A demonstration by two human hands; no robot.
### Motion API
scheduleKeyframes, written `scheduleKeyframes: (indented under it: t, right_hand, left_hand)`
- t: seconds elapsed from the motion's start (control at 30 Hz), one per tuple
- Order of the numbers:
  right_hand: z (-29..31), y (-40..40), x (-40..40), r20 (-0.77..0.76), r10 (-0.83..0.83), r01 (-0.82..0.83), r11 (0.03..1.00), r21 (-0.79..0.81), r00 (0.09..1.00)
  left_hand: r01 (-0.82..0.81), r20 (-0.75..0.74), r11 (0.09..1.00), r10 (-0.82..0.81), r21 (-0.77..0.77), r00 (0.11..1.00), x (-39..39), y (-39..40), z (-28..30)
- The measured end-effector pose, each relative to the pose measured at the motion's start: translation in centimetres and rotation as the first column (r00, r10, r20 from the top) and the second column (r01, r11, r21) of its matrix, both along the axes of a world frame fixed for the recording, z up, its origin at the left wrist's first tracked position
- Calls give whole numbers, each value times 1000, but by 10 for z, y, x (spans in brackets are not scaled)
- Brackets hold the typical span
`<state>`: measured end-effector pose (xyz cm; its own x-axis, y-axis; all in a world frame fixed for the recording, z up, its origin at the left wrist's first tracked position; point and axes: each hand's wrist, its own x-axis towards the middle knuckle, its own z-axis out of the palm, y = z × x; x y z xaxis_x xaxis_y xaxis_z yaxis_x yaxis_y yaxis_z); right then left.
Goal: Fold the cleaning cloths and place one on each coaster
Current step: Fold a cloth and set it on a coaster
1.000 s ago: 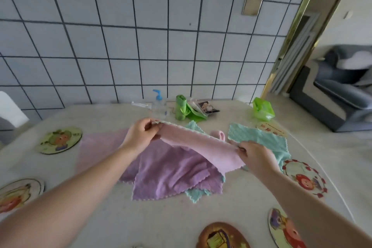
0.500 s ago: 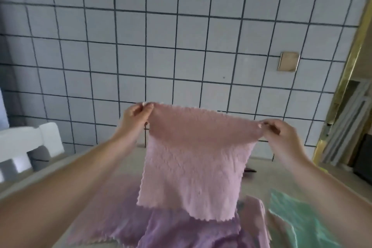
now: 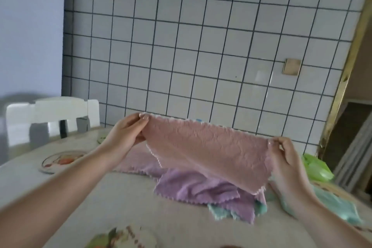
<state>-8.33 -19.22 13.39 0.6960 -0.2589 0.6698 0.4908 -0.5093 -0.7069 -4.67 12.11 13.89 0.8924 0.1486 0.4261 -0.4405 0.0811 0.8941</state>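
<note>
Cloth: pink cloth spread in air above table, over purple cloth heap. My left hand grip pinched shut on far-left corner, right hand grip pinched shut on right corner. I judge: keep top edge taut, bring corners together evenly, match scalloped edges. Coaster at left bare, awaits cloth.

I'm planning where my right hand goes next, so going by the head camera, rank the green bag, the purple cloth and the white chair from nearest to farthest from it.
From the right hand:
1. Green bag, just to its right.
2. Purple cloth, lower left on the table.
3. White chair, far left.
</note>
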Motion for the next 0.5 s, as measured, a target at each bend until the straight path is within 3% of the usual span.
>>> scheduleKeyframes:
  t: [0.17, 0.27, 0.5]
  right_hand:
    - [-93, 9, -69, -256, 93, -73, 994, 84, 962]
    - [-130, 12, -98, -335, 181, -128, 977, 173, 925]
    - [-160, -7, -120, -458, 227, -106, 956, 275, 859]
  left_hand:
    - [-8, -361, 1000, 6, -3, 933, -82, 13, -95]
    - [1, -498, 999, 16, 34, 867, -114, 14, -128]
    - [141, -587, 983, -45, 119, 808, -154, 17, -148]
